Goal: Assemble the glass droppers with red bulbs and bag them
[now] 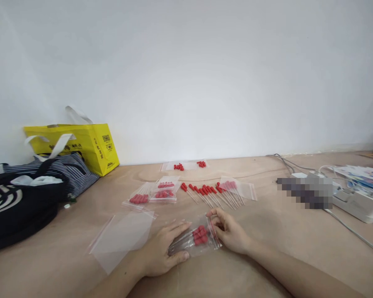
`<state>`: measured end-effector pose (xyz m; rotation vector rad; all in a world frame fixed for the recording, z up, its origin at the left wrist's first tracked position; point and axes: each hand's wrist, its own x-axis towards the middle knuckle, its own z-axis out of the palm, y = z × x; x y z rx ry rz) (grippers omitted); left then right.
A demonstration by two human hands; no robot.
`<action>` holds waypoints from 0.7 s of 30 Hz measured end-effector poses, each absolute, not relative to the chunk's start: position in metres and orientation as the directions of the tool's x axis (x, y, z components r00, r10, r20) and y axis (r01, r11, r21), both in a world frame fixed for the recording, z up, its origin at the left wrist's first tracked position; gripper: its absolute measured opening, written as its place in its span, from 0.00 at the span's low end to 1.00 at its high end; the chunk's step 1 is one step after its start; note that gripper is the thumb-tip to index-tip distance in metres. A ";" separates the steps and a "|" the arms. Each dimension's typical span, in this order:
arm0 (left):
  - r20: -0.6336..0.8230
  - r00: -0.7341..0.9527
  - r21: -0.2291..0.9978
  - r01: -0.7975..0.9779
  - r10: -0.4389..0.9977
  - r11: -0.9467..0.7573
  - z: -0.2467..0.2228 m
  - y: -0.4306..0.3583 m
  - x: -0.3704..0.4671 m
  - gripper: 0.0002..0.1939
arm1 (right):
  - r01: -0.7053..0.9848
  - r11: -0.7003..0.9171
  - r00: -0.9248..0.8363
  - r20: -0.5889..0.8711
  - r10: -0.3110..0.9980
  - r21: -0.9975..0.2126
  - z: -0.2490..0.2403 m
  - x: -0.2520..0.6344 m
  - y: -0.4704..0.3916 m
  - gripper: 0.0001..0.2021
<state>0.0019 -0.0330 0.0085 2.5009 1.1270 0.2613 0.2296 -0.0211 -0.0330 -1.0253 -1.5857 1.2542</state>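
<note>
A clear zip-lock bag (186, 247) with several red-bulbed droppers (200, 236) in it lies on the table before me. My left hand (164, 250) holds the bag's left end, thumb on the near side and fingers on the far side. At the other end, my right hand (228, 229) pinches the bag's red-lined zip edge; its fingertips are partly hidden behind the film. Beyond my hands, loose droppers (207, 192) are spread in a rough row, bulbs pointing away. Left of my left hand are flat, empty zip-lock bags (124, 234).
Filled bags (164, 189) lie left of the loose droppers, and another bag (191, 165) lies by the wall. A yellow tote (107, 151), a striped bag (77, 174) and a black bag (21, 207) stand left. At right are a power strip (357, 205), cables and printed papers (360, 176).
</note>
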 end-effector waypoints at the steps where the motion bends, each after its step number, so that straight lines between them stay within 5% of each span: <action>1: 0.010 0.661 0.420 0.678 0.751 -0.603 0.009 -0.033 0.002 0.31 | 0.111 0.168 -0.320 0.124 0.939 -0.980 -0.033 0.232 -0.019 0.11; 4: 0.017 0.667 0.427 0.669 0.745 -0.608 0.009 -0.032 0.002 0.30 | 0.267 0.275 -0.227 0.217 0.949 -0.924 -0.029 0.237 -0.007 0.09; 9: 0.037 0.688 0.411 0.651 0.725 -0.638 0.009 -0.031 0.002 0.29 | 0.686 0.409 -0.160 0.424 0.891 -0.601 -0.009 0.225 0.025 0.05; 13: 0.047 0.694 0.423 0.638 0.719 -0.643 0.009 -0.031 0.001 0.29 | 0.923 0.252 -0.164 0.297 0.941 -0.289 0.009 0.191 0.048 0.10; 21: 0.050 0.696 0.434 0.631 0.716 -0.643 0.012 -0.033 0.001 0.29 | 0.972 0.172 -0.146 0.164 0.976 -0.158 0.013 0.141 0.079 0.11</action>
